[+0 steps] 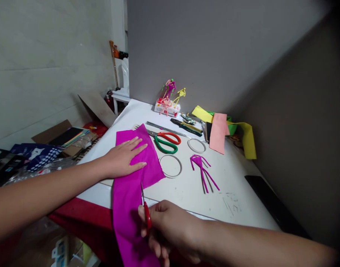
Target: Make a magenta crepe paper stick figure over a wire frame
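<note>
A long magenta strip, crepe paper or cloth (pixel 128 207), lies over the table's front edge and hangs down. My left hand (pixel 126 157) rests flat on its upper part, fingers spread. In my right hand (pixel 170 226) is a pair of red-handled scissors (pixel 147 217), its blades at a slit in the strip just below my left hand. Right of the strip lies a small magenta stick figure (pixel 199 163) with thin limbs. Larger scissors with one red and one green handle (pixel 165 142) lie beyond the strip, beside two rings of pale wire (pixel 171 166).
Pliers (pixel 186 127) and thin wire rods (pixel 172 130) lie farther back. Behind them, a small white box (pixel 167 108) holds coloured figures. Pink (pixel 218 133) and yellow strips (pixel 247 141) lie at the right. A grey partition (pixel 214 55) borders the table.
</note>
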Demonstrator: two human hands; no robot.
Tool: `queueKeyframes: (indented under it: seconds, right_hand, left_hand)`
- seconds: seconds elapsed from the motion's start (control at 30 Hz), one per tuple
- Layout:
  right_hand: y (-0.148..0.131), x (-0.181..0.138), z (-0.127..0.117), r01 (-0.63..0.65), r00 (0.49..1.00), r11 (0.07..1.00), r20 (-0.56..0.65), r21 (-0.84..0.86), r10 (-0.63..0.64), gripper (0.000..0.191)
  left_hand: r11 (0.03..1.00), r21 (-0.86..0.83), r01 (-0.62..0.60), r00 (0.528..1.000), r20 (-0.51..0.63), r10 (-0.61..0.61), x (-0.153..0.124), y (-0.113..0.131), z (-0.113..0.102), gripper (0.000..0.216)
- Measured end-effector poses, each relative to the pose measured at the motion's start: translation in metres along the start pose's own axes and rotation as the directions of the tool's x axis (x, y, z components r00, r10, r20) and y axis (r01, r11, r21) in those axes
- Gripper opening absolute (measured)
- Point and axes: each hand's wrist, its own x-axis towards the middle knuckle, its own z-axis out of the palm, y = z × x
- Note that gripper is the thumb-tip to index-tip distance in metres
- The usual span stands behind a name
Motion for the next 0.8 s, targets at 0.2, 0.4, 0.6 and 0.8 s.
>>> queueKeyframes:
  seconds: [0.2,0.4,0.6,0.8]
  right_hand:
    - [0.002,0.0,0.001,0.042,0.999,0.999,-0.024,0.002,-0.042,0.045]
    - [-0.003,0.0,0.001,0.02,1.0,0.999,-0.02,0.035,-0.019,0.045]
    - [-0.006,0.0,0.001,0.023,0.999,1.0,-0.043,-0.002,-0.023,0.045]
    - [-0.009,0.001,0.0,0.006,0.999,1.0,-0.046,-0.01,-0.006,0.045]
  left_hand:
    - [1.0,0.006,0.01,1.0,0.01,-0.011,0.0,-0.001,0.001,0.079]
    - [1.0,0.007,-0.004,1.0,0.021,0.004,0.0,-0.002,0.001,0.078]
    - [1.0,0.006,-0.012,1.0,0.017,0.012,0.001,-0.001,0.0,0.077]
    - [1.0,0.001,-0.001,1.0,0.025,0.001,0.001,-0.003,0.002,0.081]
